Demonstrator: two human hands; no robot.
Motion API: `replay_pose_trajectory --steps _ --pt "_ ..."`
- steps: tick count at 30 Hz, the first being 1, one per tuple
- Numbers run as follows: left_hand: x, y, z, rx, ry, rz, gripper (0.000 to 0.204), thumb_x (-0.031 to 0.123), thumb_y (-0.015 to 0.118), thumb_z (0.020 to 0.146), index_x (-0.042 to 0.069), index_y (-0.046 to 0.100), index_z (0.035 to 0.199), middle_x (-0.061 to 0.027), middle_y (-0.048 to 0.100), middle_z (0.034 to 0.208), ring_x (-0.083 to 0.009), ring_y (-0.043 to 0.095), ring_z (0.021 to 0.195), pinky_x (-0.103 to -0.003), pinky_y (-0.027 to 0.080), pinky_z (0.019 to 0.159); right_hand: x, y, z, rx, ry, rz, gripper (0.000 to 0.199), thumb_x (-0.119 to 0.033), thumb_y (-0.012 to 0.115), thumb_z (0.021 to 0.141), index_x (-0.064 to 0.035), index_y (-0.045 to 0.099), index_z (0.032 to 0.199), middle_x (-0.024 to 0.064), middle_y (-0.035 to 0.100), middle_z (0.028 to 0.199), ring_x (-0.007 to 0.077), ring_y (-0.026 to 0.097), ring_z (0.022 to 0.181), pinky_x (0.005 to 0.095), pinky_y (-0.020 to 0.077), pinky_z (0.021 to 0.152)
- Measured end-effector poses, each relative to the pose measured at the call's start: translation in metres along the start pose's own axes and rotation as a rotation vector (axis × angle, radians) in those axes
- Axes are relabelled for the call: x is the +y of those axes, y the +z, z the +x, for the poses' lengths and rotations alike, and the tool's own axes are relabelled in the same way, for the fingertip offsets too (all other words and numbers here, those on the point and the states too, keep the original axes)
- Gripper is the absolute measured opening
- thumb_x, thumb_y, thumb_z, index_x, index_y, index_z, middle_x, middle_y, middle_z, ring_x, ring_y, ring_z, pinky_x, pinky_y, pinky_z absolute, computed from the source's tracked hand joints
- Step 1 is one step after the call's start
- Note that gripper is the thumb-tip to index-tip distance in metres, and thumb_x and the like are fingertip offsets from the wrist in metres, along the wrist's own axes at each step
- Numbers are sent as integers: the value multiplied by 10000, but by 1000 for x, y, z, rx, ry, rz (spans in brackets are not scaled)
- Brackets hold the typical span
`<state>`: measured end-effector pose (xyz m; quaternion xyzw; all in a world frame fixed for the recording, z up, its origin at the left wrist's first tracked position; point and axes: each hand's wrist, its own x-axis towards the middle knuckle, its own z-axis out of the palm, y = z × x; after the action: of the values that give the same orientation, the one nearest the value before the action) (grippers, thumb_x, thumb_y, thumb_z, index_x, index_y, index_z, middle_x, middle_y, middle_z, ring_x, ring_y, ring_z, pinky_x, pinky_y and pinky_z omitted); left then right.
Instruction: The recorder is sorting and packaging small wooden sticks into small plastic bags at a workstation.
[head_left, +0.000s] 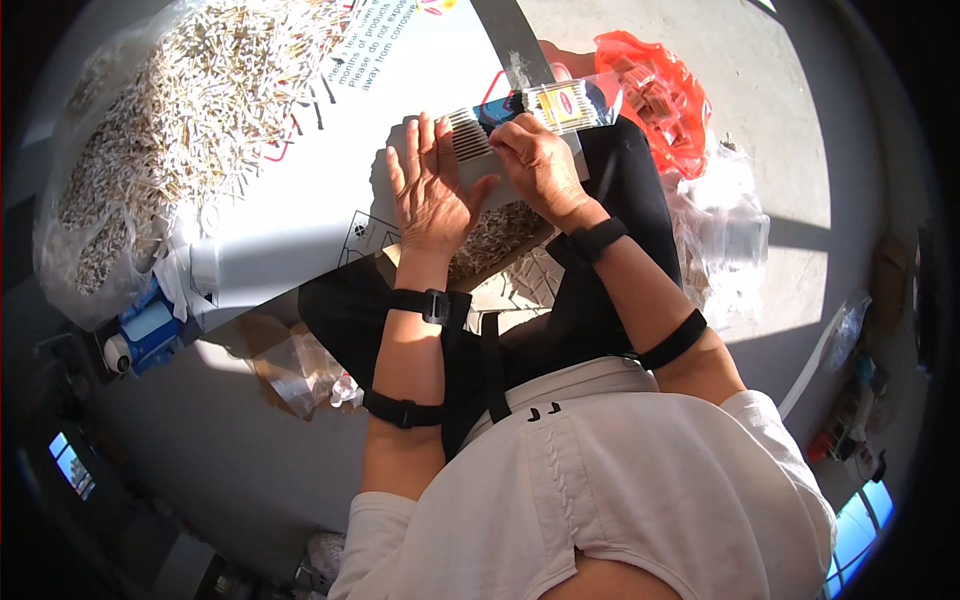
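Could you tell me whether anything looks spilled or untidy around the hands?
Nothing looks spilled. The small sticks sit heaped in a clear bag at upper left. The left hand lies flat on the grey tray, and the right hand pinches a row of them.

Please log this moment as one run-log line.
left hand: flat on grey card | right hand: pinching clear packet of sticks

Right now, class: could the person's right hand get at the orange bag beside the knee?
Probably yes: the orange bag lies just right of the right hand, nothing between, though that hand is busy with a small clear packet.
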<state>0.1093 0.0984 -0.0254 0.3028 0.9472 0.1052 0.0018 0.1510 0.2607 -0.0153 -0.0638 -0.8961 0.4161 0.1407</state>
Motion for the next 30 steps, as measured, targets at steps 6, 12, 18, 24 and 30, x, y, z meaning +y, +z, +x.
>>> replay_pose_trajectory --steps 6,12,18,24,30 --pt "1 -1 0 -6 -18 4 918 606 552 857 58 213 1511 -133 180 1589 -283 105 1490 -551 91 1175 -3 1 2 7 -34 -51 50 -108 638 842 -87 660 882 102 602 846 339 637 778 422 529 663" --pt "2 0 2 -15 -29 10 916 611 543 862 62 206 1514 -129 173 1592 -280 106 1491 -551 92 1176 -2 1 0 14 -37 -44 50 -112 638 843 -82 662 875 99 599 843 333 636 770 419 531 660" --pt "1 2 0 2 -27 -4 918 627 516 870 63 193 1519 -126 164 1596 -274 100 1492 -550 78 1178 0 1 1 -33 -92 -91 50 -104 641 831 -82 660 871 96 600 846 330 637 790 413 535 672" --pt "2 1 1 -25 -34 23 910 633 497 877 59 196 1517 -125 156 1597 -271 87 1495 -544 73 1180 -5 2 3 9 -19 -73 66 -109 637 828 -89 666 884 95 597 859 326 640 804 413 537 681" --pt "2 1 2 -23 -38 19 899 624 496 881 50 211 1511 -129 164 1594 -272 92 1494 -537 71 1181 -4 3 5 -22 -35 -107 86 -125 631 829 -99 677 897 96 592 860 325 641 810 422 536 686"
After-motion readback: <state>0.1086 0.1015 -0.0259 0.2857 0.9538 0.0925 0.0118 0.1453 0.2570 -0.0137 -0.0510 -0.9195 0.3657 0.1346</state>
